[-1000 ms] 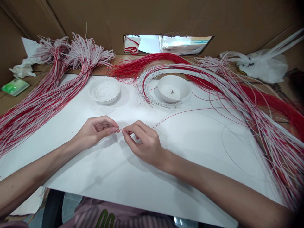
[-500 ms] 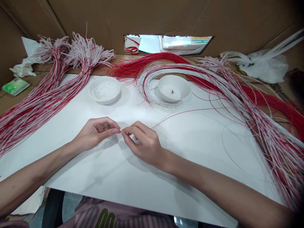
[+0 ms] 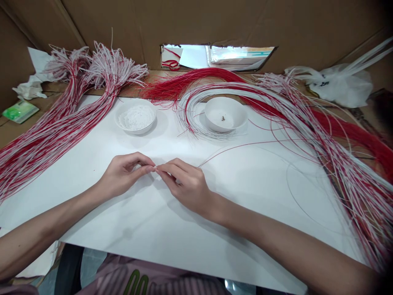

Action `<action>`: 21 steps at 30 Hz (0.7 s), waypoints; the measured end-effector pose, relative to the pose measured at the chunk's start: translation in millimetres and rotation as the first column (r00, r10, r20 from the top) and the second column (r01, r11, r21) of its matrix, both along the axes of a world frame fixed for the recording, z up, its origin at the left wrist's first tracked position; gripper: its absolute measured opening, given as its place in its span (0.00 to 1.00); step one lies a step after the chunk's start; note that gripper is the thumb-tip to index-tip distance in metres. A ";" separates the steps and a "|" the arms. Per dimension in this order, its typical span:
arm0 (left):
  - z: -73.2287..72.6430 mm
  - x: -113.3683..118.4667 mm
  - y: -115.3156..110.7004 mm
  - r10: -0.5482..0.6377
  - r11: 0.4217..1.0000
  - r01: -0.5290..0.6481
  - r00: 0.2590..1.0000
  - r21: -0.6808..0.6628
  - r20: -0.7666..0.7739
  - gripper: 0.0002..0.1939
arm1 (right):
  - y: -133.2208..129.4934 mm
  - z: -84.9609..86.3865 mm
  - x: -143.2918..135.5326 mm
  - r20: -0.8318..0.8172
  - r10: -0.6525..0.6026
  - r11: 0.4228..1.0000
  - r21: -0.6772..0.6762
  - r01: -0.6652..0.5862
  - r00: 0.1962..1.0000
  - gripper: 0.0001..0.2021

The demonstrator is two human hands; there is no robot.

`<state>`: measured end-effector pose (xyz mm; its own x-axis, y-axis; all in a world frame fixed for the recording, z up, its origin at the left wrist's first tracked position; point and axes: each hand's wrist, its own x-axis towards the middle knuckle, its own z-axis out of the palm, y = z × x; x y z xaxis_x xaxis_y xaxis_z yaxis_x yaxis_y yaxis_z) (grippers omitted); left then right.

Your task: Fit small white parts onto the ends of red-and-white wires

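Observation:
Over the white board, my left hand [image 3: 124, 173] and my right hand [image 3: 186, 182] meet fingertip to fingertip. A thin red wire [image 3: 236, 145] curves in from the right and runs behind my right hand, whose thumb and forefinger pinch its end. Between the two pinches shows a tiny pale and reddish tip [image 3: 156, 168]; what my left thumb and forefinger grip there is too small to name. Beyond my left hand stands a white bowl [image 3: 136, 130] of small white pieces. Another white bowl [image 3: 225, 127], with a small brownish bit inside, is behind my right hand.
Bundled red and white wires [image 3: 92, 110] lie along the left. More wires [image 3: 334, 151] sweep down the right, beside a red bundle [image 3: 211, 73]. A cardboard wall [image 3: 123, 24] with a slot closes the back. A plastic bag [image 3: 346, 88] sits back right, a green packet [image 3: 20, 111] far left.
My fingertips have come slightly closer together, hiding more of the tiny tip between them. My left forearm has shifted a little. Bowls and wire bundles stay put.

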<state>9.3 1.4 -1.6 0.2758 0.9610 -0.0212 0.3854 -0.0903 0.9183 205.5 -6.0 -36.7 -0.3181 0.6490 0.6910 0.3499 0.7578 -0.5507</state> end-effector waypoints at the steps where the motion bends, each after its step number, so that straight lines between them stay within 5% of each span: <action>1: 0.2 -0.3 0.1 -0.015 1.000 0.015 1.000 0.009 -0.013 0.06 | -0.1 -0.7 0.2 -0.001 0.000 1.000 -0.008 0.000 1.000 0.05; 13: -2.2 1.1 -3.6 -0.010 0.928 0.099 0.971 0.360 -0.241 0.05 | -3.4 0.8 -1.3 0.052 -0.034 0.997 -0.071 0.037 0.998 0.05; 21: 0.9 -10.1 4.4 0.158 0.915 -0.043 0.953 0.401 -0.259 0.04 | 0.6 4.2 -0.2 0.055 -0.054 0.972 -0.225 0.065 0.997 0.05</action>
